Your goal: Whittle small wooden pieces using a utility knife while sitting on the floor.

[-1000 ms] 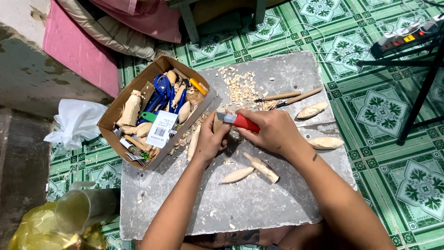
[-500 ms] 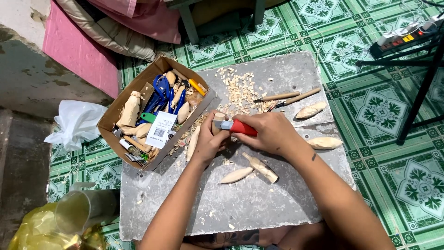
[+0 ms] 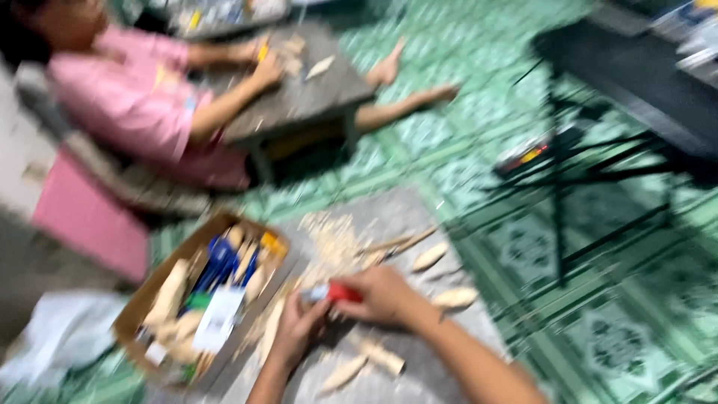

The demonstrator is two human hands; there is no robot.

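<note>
The picture is blurred by motion. My right hand is closed on a red-handled knife over the grey board. My left hand is curled just left of the blade, gripping a small pale wood piece that is mostly hidden by the fingers. Pale carved wood pieces lie around both hands, and a heap of shavings sits beyond them.
A cardboard box of wood pieces and blue tools stands left of the board. A person in pink works at a low table at the back. A black stand rises on the right over green patterned tiles.
The camera has tilted up, so the other person and their table now show. My hands stay together on the knife and the wood piece at the board.
</note>
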